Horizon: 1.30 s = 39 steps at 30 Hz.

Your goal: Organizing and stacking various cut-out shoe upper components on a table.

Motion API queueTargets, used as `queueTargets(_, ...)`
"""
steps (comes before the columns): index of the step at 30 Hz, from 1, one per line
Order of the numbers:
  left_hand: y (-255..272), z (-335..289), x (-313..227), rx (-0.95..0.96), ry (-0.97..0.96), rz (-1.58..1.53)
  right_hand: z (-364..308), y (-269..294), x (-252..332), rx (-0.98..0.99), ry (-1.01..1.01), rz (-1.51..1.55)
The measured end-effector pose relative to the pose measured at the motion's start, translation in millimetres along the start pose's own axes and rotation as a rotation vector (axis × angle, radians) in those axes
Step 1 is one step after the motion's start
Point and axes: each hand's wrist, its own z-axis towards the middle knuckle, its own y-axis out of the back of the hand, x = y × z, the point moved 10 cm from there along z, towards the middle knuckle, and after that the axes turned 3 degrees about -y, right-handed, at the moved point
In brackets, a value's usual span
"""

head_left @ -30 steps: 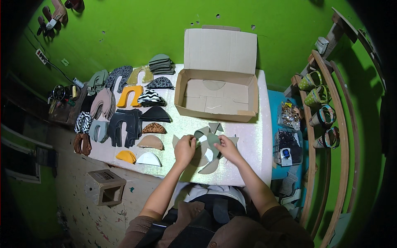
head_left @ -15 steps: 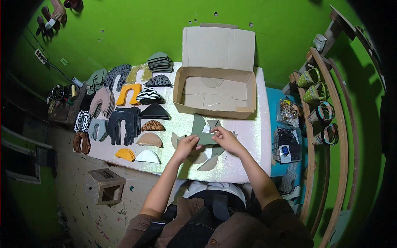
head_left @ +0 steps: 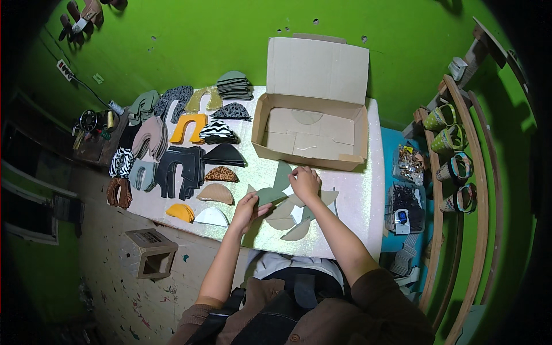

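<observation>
In front of the cardboard box, toward the person, a green half-moon piece lies in the left hand, to the left of and nearer the person than the right hand. Its long axis runs roughly left to right, slanting a little, with a pointed tip turned rightward below the box's front wall.

Both forearms reach up toward the box. The left hand grasps the piece near its left end, thumb above and fingers beneath. The right hand, closer to the box, is bent at the fingers, its fingertips at the edge of a second green piece (whether they pinch it, I cannot tell). That second piece has its long axis pointing toward the box.

Also before the box, under and beside the right forearm, loose grey-tan pieces overlap on the pale tabletop. Left of the box stand rows of cut pieces, among them a black arch stack and, farther off, a green half-moon stack. Inside the box lies one pale half-moon; behind its raised lid rises the green wall.
</observation>
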Motion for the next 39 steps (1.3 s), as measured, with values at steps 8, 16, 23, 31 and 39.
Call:
queueTargets(8,13.6,-4.8,-1.4,0.001,0.035,0.010,-1.7,7.0,12.9,-0.118,0.010,-0.077)
queueTargets(16,17.7,-1.3,-3.5,0.021,0.068,0.018,-4.3,-18.8,21.7,-0.039,0.200,0.011)
queueTargets(23,18.2,2.7,-2.4,0.049,0.090,0.034,-16.3,2.9,49.6,-0.029,0.416,0.315)
queueTargets(31,2.6,2.9,5.4,0.120,0.144,0.040,-29.6,24.8,55.4,0.402,0.314,0.661)
queueTargets(39,-13.7,-3.3,7.5,0.225,0.172,0.108,-45.2,11.8,76.0,0.579,0.613,0.288)
